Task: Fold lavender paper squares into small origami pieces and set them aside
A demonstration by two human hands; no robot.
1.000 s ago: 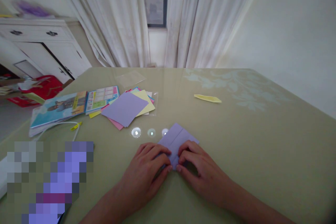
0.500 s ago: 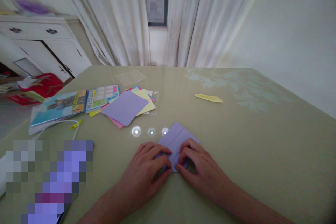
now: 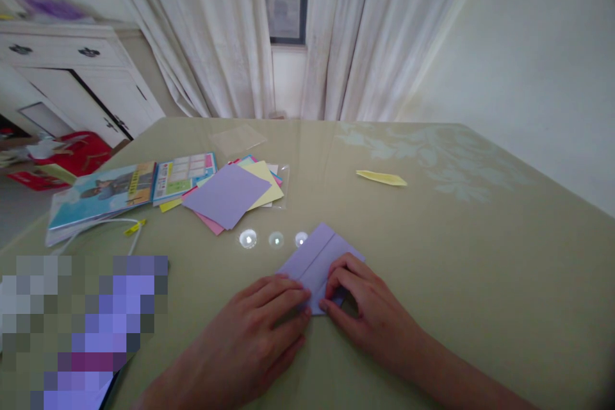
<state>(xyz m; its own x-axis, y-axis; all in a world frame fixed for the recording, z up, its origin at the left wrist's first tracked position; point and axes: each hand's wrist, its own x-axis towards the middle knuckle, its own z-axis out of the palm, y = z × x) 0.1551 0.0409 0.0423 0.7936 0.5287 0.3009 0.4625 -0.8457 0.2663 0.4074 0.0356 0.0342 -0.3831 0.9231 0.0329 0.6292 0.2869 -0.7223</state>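
Observation:
A purple sheet of paper [image 3: 323, 245] lies folded on the table in front of me, with a straight crease line running across it. My right hand [image 3: 365, 307] pinches the sheet's near right part, thumb and bent fingers close together. At the near left edge my left hand [image 3: 264, 320] lies over the paper's corner, its fingers stretched out and resting flat. That left corner is partly hidden under my fingers.
Left of centre, a stack of colored paper [image 3: 228, 195] lies near an open booklet [image 3: 108, 192]. A folded yellow paper strip [image 3: 382, 177] rests farther back on the right. A clear plastic sleeve [image 3: 239, 139], a white cable [image 3: 137, 240] and a blurred-out device [image 3: 96, 333] are also on the table.
My left hand has slid back and to the left along the paper, its fingertips moving away from my right hand and uncovering more of the sheet. My right hand keeps its pinch.

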